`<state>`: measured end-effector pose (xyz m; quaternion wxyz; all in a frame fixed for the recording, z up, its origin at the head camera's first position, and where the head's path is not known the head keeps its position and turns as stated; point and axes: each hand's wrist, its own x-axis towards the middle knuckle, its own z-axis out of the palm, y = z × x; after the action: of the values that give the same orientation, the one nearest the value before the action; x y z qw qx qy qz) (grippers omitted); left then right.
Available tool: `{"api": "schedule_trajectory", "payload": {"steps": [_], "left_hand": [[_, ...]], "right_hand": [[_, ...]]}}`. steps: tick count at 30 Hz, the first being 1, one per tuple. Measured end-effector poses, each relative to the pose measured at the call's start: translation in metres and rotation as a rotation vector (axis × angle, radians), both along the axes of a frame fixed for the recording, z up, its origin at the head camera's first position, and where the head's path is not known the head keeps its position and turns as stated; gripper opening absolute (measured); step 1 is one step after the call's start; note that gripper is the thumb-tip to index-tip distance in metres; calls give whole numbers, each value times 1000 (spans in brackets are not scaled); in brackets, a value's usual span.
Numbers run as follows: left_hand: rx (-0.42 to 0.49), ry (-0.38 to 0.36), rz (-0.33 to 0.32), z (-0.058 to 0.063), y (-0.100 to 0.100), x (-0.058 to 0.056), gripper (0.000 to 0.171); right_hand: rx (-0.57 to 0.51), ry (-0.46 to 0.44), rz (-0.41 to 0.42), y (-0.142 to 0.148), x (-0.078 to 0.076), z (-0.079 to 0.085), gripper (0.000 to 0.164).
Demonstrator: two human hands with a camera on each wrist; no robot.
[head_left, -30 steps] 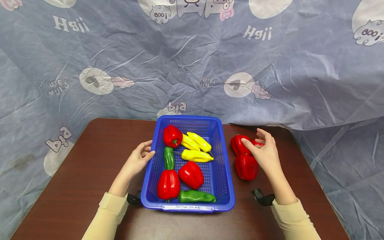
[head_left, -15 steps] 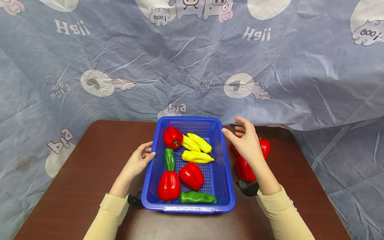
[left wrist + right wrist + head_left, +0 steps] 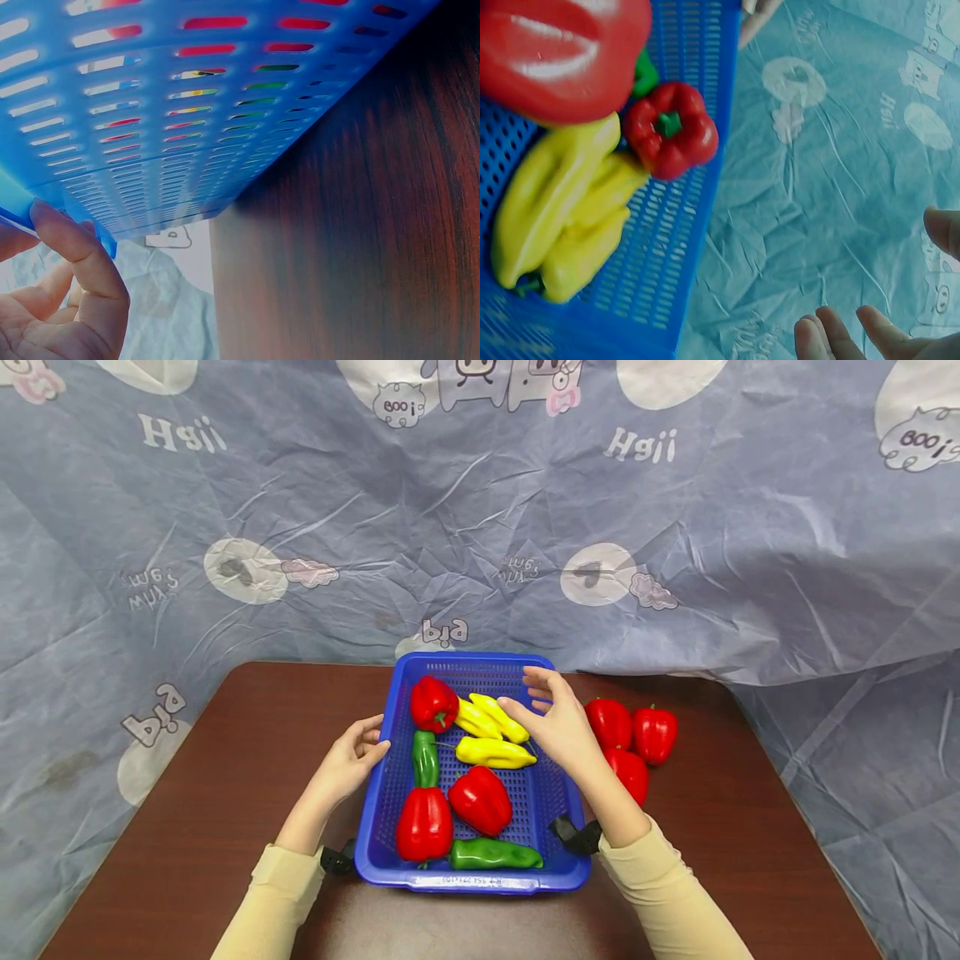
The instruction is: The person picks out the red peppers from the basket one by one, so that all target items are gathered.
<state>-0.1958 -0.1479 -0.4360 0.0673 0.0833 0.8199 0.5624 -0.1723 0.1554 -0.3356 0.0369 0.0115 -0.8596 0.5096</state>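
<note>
A blue plastic basket [image 3: 468, 882] holds red bell peppers [image 3: 480, 800], yellow peppers [image 3: 495, 752] and green peppers [image 3: 495, 853]. On its left side, my left hand [image 3: 347, 760] pinches the rim; the left wrist view has the fingers curled at the rim [image 3: 15, 206]. My right hand [image 3: 561, 727] hovers over the basket's right side, near the yellow peppers, holding nothing. In the right wrist view its fingers [image 3: 885, 334] and thumb are spread apart. Right of the basket, a group of three red bell peppers [image 3: 655, 735] lies on the table, one partly behind my right forearm.
The brown table [image 3: 202, 793] extends to both sides of the basket. A grey-blue printed cloth [image 3: 420, 527] hangs behind the table's far edge. Black straps [image 3: 576, 837] sit at both wrists.
My right hand has moved left, from above the loose red bell peppers to over the basket, uncovering most of those peppers. My left hand stays at the rim.
</note>
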Motion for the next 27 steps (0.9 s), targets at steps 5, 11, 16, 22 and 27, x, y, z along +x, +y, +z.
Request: {"api": "schedule_trajectory", "payload": {"steps": [5, 11, 16, 22, 27], "left_hand": [[6, -11, 7, -1, 0, 1, 53], [12, -13, 10, -1, 0, -1, 53], [0, -5, 9, 0, 0, -1, 53], [-4, -8, 6, -1, 0, -1, 53], [-1, -7, 6, -1, 1, -1, 53]], "right_hand": [[32, -30, 59, -10, -2, -10, 65], [77, -101, 109, -19, -3, -22, 70], [135, -139, 166, -27, -4, -30, 76], [267, -186, 247, -37, -3, -40, 80], [365, -257, 301, -42, -1, -45, 82]]}}
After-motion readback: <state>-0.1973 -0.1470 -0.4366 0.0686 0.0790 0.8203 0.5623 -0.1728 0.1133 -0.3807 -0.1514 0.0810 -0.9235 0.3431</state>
